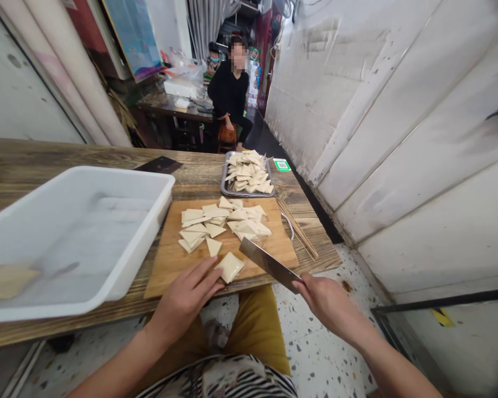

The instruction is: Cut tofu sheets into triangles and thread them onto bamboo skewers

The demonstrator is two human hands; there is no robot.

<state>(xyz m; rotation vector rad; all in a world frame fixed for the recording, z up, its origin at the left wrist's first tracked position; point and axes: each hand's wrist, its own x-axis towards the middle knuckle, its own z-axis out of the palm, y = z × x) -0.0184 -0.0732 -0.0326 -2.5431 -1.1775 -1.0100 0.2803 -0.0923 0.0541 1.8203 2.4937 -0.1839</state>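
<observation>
My right hand (321, 298) is wrapped round the handle of a cleaver (269, 261). Its blade points up and left, just right of a small stack of pale square sheets (231, 267), which look like tofu sheets. With fingers stretched out, my left hand (191, 293) touches the stack's left edge at the front of the wooden cutting board (166, 265). Behind the stack lie many cut pieces (209, 215), mostly triangles, in overlapping piles. One loose triangle (213, 246) rests just above my left fingertips.
A white plastic tub (116, 282) holding a pale sheet (10, 281) stands at left. Beyond the board, a metal tray (224, 185) is heaped with skewered pieces (249, 171). Thin wooden sticks (301, 232) lie at right, near the wall (382, 143). A person (230, 88) sits farther back.
</observation>
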